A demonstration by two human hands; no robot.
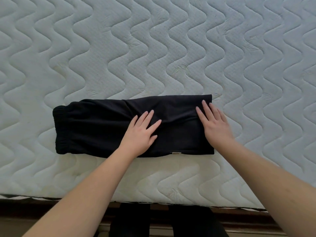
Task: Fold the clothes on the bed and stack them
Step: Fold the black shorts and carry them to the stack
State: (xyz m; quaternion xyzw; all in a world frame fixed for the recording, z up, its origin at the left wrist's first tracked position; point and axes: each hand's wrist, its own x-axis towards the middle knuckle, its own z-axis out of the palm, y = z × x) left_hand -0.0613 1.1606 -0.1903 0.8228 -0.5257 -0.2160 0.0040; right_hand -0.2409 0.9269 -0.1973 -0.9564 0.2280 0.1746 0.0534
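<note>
A pair of black pants (95, 130) lies folded into a long band across the white quilted mattress (153, 48), near its front edge. The elastic waistband is at the left end, and a small pale tag shows on the near edge. My left hand (142, 134) rests flat on the middle of the cloth, fingers straight and spread. My right hand (213, 124) lies flat on the right end, fingertips close to the far right corner. Neither hand grips the fabric.
The mattress front edge (153, 202) runs across the bottom of the view, with a dark bed frame and wooden floor below it. My dark-clad legs (167, 223) stand against the bed.
</note>
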